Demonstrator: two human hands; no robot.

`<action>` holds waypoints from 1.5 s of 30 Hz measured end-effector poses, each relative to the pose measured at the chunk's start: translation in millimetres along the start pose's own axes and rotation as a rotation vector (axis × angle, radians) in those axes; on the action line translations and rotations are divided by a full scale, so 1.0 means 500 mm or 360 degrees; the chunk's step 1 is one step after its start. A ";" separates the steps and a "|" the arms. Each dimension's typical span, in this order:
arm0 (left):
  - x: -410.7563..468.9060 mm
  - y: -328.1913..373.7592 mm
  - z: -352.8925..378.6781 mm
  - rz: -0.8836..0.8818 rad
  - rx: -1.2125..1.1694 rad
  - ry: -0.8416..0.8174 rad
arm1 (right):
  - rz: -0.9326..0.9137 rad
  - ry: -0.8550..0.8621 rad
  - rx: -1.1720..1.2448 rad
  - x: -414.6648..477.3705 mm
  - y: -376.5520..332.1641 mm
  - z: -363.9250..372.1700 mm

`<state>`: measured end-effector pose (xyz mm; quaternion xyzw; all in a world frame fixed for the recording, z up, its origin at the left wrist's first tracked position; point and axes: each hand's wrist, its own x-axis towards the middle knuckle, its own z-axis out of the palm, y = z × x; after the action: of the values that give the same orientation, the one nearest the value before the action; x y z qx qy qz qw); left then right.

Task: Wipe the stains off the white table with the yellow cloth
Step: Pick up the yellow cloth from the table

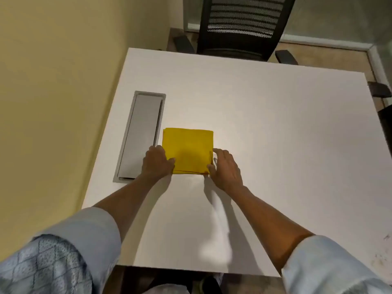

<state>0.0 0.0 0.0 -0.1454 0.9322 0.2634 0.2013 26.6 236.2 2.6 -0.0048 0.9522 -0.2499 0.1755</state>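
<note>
A yellow cloth (187, 148), folded into a neat square, lies flat on the white table (275, 124). My left hand (157, 164) rests at its near left corner, thumb on top of the fabric. My right hand (226, 169) touches the near right corner, fingers spread along the cloth's right edge. Neither hand has lifted the cloth. Small dark stains (386, 237) speckle the table near its right front edge.
A grey cable-tray lid (141, 134) is set into the table left of the cloth. A black mesh office chair (241, 26) stands at the far edge. A yellow wall (53, 81) runs along the left side.
</note>
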 end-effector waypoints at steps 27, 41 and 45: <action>0.150 0.007 0.018 -0.0602 -0.0884 -0.0056 | 0.0979 0.0268 0.1459 0.135 0.010 -0.002; -0.087 0.120 0.025 0.0298 -0.1202 -0.0311 | 0.0469 0.0403 0.1330 -0.181 0.173 -0.144; -0.177 0.163 0.061 0.0650 -0.0734 -0.0273 | 0.0545 0.0542 0.1101 -0.299 0.235 -0.148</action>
<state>55.8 98.3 51.3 0.0256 0.8374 0.5141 0.1839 151.0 388.5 56.4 0.2540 0.8147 -0.5192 0.0458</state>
